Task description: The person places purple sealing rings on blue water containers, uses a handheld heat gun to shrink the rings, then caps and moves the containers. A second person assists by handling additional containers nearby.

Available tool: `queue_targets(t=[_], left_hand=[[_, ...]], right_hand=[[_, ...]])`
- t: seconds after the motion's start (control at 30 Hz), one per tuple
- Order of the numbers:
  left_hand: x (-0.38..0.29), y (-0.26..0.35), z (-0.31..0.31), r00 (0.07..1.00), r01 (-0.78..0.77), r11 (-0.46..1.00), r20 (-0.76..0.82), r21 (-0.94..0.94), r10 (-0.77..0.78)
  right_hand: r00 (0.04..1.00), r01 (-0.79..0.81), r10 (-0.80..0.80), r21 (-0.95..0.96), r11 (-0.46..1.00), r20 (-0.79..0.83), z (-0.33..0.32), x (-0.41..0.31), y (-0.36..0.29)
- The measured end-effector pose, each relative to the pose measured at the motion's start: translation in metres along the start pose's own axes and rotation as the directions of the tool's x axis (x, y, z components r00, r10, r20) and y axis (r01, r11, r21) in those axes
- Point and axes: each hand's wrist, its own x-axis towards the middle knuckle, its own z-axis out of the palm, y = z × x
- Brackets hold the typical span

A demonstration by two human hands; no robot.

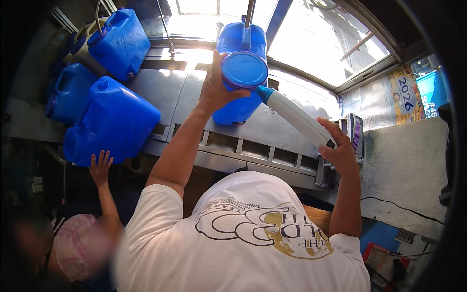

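A blue plastic water jug [237, 109] lies or stands on the metal counter straight before me, with its round blue cap [244, 69] towards me. My left hand [215, 85] is at the cap's left side, thumb along its lower edge and fingers up the side. In my right hand [339, 146] is a grey-white handheld heat tool, perhaps a heat gun or hair dryer [301, 115]; its teal nozzle touches or nearly touches the cap's lower right rim. A purplish band runs round that rim. A pipe end hangs over the jug, behind the cap.
At the left, another person's hand [101, 168] touches a large blue jug [116, 116]. Several more jugs, such as a blue one [122, 43], crowd the back left. The metal counter [219, 160] has a slotted front edge. Windows rise behind; a calendar [375, 98] hangs right.
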Motion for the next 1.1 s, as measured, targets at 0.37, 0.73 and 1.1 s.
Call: queue_targets(t=[0.37, 0.73, 1.1], left_hand=[[0.0, -0.01, 0.005, 0.998, -0.04, 0.999, -0.056, -0.029, 0.038], [-0.002, -0.004, 0.001, 1.0, -0.01, 0.993, -0.013, 0.12, 0.011], [-0.004, -0.013, 0.009, 0.998, 0.045, 0.995, -0.045, -0.084, -0.049]], right_hand=[[0.989, 0.14, -0.143, -0.083, 0.987, -0.025, 0.023, -0.007, -0.029], [0.988, 0.143, -0.151, -0.211, 0.967, -0.025, 0.027, 0.0, -0.06], [0.998, 0.045, -0.03, -0.273, 0.961, 0.059, 0.034, 0.032, -0.108]])
